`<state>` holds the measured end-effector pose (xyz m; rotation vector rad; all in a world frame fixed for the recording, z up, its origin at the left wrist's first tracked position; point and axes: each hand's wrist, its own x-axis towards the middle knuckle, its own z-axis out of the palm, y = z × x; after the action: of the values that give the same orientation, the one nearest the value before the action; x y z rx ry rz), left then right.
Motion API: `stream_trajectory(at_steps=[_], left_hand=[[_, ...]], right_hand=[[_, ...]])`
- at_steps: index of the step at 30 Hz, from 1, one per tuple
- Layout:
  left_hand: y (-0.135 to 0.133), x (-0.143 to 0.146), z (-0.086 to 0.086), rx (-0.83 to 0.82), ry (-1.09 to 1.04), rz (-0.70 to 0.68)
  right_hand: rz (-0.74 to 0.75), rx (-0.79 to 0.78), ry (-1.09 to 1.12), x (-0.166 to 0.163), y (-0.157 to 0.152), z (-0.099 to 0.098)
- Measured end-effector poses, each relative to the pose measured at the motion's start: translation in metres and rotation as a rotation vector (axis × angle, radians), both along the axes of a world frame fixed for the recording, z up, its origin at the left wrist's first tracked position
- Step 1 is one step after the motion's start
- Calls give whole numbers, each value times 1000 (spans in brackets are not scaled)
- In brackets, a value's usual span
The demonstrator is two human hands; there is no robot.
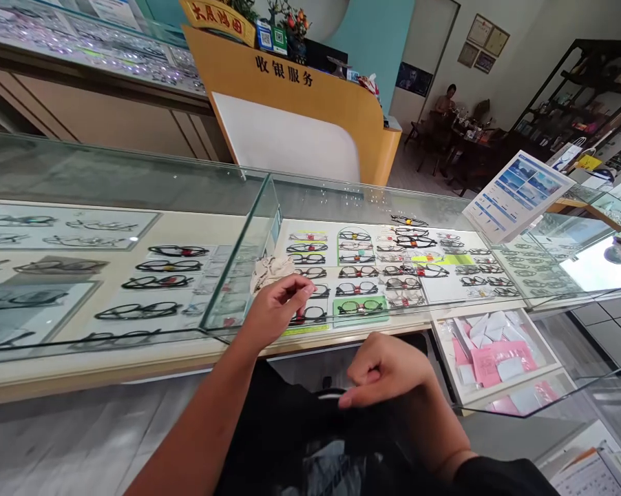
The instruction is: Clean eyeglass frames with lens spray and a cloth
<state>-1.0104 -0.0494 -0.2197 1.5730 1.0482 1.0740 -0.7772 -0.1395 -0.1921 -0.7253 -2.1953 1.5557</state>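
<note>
My left hand (275, 310) is above the front edge of the glass display case, its fingers curled in and the thumb near the fingertips. Nothing shows in it. Just behind it a crumpled beige cloth (272, 271) lies on the case by the upright glass pane (243, 251). Under the glass, close to this hand, are rows of eyeglasses (311, 315), and one pair of glasses (361, 306) sits on a green card. My right hand (390, 368) is in front of my body, below the case edge, loosely fisted with the thumb pointing left. No object is visible in it.
An open drawer (462, 395) with pink and white packets is at my right. A white leaflet stand (520, 193) tilts on the glass top. More glasses (139, 311) lie in the left case. Across the aisle stands a wooden cashier counter (372, 151). A person (445, 101) sits far back.
</note>
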Motion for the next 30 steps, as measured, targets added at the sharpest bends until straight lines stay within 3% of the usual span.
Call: stream_trajectory(at_steps=[5, 7, 12, 15, 18, 20, 24, 30], left_hand=[[-1, 1, 5, -17, 54, 25], [-2, 0, 4, -2, 79, 51], [-4, 1, -8, -17, 134, 102], [-5, 2, -9, -30, 162, 131], [-5, 3, -3, -32, 200, 115], [-5, 3, 2, -40, 228, 102], [-7, 8, 8, -29, 283, 162], [-15, 25, 8, 54, 517, 363]], right_hand=[[-424, -36, 117, 65, -5, 13], [-494, 2, 243, 96, -8, 7], [-404, 167, 988, 176, -11, -51], [-630, 201, 1227, 210, -11, -94], [-956, 55, 1366, 228, -12, -127], [-1080, -15, 1413, 235, -10, -140], [-1192, -91, 1461, 254, 10, -146], [-1336, -276, 1523, 288, 70, -130]])
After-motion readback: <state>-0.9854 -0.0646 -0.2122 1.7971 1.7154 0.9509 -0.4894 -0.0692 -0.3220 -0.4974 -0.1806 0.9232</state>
